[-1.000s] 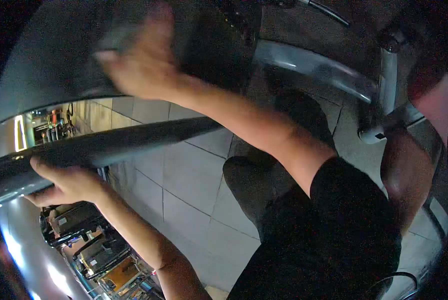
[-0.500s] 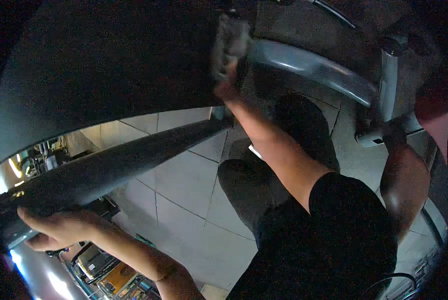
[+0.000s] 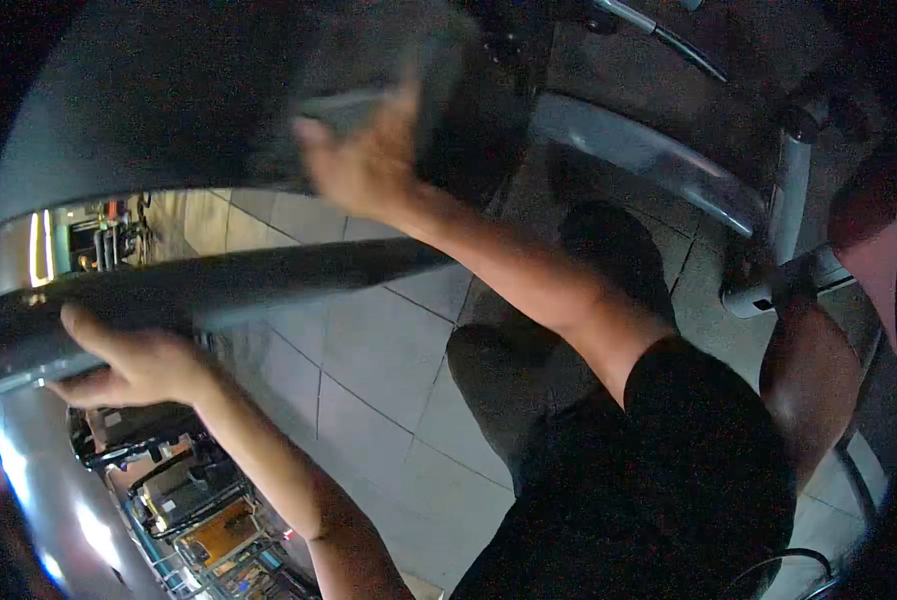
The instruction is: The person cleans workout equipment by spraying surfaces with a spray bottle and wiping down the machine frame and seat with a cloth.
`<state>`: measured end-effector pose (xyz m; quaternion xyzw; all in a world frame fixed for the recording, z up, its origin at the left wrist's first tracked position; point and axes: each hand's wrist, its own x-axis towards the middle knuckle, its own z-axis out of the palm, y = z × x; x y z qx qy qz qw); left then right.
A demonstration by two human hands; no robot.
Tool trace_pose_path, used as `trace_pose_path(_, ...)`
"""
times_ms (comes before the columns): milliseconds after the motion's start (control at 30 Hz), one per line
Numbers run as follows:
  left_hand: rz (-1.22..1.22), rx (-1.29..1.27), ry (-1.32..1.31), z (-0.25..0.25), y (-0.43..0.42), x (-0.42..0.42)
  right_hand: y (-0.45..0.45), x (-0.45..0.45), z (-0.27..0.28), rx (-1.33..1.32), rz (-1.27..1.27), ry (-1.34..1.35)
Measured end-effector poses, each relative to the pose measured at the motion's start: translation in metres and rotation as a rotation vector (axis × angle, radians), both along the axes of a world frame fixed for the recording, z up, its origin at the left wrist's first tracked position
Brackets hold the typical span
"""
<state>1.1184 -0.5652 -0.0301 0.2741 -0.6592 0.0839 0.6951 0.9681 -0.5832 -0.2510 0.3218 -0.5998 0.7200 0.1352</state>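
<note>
On the left, my left hand [image 3: 149, 368] grips the end of a long dark bar [image 3: 269, 275], thumb above and fingers around its lower edge. Above the bar is a large dark panel [image 3: 129, 120] with a curved lower edge. My right hand [image 3: 369, 160] is over this panel, blurred by motion. It is closed on a greyish cloth-like thing [image 3: 354, 98], too smeared to make out well, which lies against the panel's surface.
A curved grey metal tube [image 3: 659, 160] meets an upright post [image 3: 791, 190] at the upper right. Grey floor tiles [image 3: 369, 350] show below the bar. Racks with assorted items [image 3: 219, 530] are at the lower left. Another person's bare leg [image 3: 814, 370] is at the right.
Since half a second ago, my right hand has swept left across the panel with the greyish thing. My left hand and the bar end appear higher in view.
</note>
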Motion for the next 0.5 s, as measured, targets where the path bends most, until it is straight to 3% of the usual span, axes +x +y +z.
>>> trace_pose_path(33, 0.068, -0.026, -0.04, 0.001, -0.003, 0.005, 0.001, -0.004, 0.067, -0.082, 0.054, 0.014)
trace_pose_path(100, -0.03, 0.032, 0.027, -0.003, 0.006, -0.01, 0.004, -0.002, 0.162, 0.071, 0.142, 0.293)
trace_pose_path(167, -0.127, -0.016, -0.008, -0.003, 0.004, -0.012, 0.014, 0.001, 0.159, 0.05, 0.149, 0.307)
trace_pose_path(300, 0.019, 0.007, -0.013, -0.002, 0.014, -0.017, 0.023, -0.013, 0.14, -0.107, 0.185, 0.4)
trace_pose_path(333, 0.02, 0.006, 0.02, -0.001, 0.005, -0.007, 0.026, -0.015, 0.129, -0.143, 0.198, 0.412)
trace_pose_path(400, -0.15, 0.013, 0.047, -0.002, 0.0, -0.005, 0.032, -0.005, 0.05, 0.184, 0.152, 0.394)
trace_pose_path(433, -0.224, 0.015, 0.024, 0.0, -0.004, -0.001, 0.037, 0.001, -0.001, 0.224, 0.163, 0.365)
trace_pose_path(467, -0.214, 0.021, 0.014, -0.001, 0.0, -0.005, 0.019, 0.002, -0.075, 0.526, -0.286, 0.718)
trace_pose_path(500, -0.192, 0.064, 0.037, -0.003, 0.008, -0.013, 0.011, 0.006, -0.139, -0.068, 0.095, 0.334)
